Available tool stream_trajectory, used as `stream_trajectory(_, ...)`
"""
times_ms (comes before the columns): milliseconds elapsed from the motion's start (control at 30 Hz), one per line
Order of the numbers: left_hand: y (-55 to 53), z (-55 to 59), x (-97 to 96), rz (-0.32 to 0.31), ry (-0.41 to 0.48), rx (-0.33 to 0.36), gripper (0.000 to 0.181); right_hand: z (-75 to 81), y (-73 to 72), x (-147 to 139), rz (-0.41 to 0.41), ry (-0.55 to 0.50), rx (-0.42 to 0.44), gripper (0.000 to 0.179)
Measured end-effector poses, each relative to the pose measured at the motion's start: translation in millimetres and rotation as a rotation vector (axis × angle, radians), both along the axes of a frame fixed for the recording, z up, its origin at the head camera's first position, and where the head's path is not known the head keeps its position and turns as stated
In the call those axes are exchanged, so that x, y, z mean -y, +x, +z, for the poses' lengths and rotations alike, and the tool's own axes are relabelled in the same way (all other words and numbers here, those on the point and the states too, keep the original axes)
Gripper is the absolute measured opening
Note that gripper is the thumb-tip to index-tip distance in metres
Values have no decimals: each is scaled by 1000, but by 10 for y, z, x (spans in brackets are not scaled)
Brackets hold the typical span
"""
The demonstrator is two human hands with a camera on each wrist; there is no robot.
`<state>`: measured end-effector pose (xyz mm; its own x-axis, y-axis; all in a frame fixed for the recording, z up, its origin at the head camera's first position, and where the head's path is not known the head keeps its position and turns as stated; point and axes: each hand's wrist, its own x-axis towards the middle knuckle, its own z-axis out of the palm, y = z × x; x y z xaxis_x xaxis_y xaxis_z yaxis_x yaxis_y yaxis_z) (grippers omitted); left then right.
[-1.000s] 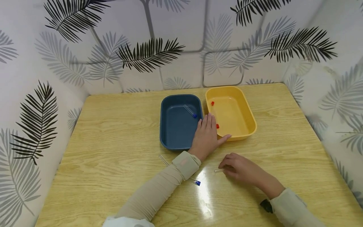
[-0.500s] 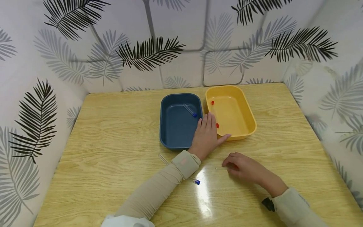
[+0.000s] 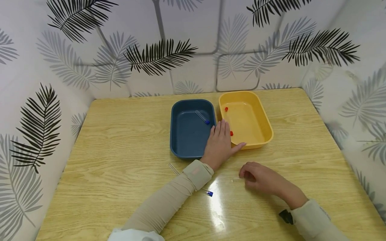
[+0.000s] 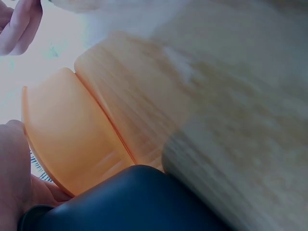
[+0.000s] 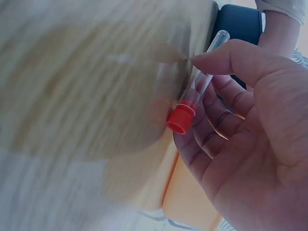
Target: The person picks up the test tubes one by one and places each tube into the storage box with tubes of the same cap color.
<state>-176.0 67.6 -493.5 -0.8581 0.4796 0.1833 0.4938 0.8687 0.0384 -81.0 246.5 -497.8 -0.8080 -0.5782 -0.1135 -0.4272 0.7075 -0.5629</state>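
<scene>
My left hand (image 3: 218, 144) lies with straight fingers across the neighbouring rims of a blue tray (image 3: 188, 140) and a yellow tray (image 3: 248, 124). In the left wrist view only part of that hand (image 4: 12, 173) shows, against the tray walls. My right hand (image 3: 265, 182) is low over the table, nearer the front. Its thumb and fingers pinch a clear test tube (image 5: 191, 95) with a red cap (image 5: 180, 119), seen best in the right wrist view. From the head, just the tube's clear end (image 3: 236, 179) sticks out leftward.
A blue-capped tube (image 3: 201, 116) lies in the blue tray. Red caps (image 3: 226, 109) show along the yellow tray's left side. On the wooden table (image 3: 120, 140), another tube (image 3: 174, 169) passes under my left forearm (image 3: 169, 204), its blue cap (image 3: 210, 193) showing beyond.
My right hand has shifted a little to the right, taking the test tube along. The left hand and both trays have stayed where they were.
</scene>
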Motion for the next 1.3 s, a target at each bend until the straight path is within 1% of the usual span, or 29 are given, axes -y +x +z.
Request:
stream_trajectory(200, -3, 1, 7, -5, 7, -17, 96, 72, -22, -60, -38, -62, 20, 21)
stream_trajectory(367, 4, 11, 7, -3, 17, -15, 97, 183, -52, -131, -60, -115, 4, 22)
stream_trajectory(500, 3, 10, 5, 1, 18, -8, 97, 277, -86, -193, -108, -148, 5, 21)
stream_trajectory(600, 1, 14, 3, 4, 15, -9, 97, 331, -113, -250, -138, -153, -28, 20)
stream_trajectory(767, 5, 22, 3, 2, 22, -22, 97, 379, -145, -341, -175, -177, -128, 18)
stream_trajectory(867, 7, 21, 4, -2, 26, -29, 97, 393, -158, -382, -187, -199, -173, 18)
stream_trajectory(1100, -3, 9, 5, -2, 27, -39, 97, 462, -220, -433, -236, -213, -250, 18)
stream_trajectory(1300, -4, 7, 7, -7, 37, -36, 97, 533, -315, -445, -254, -238, -320, 23)
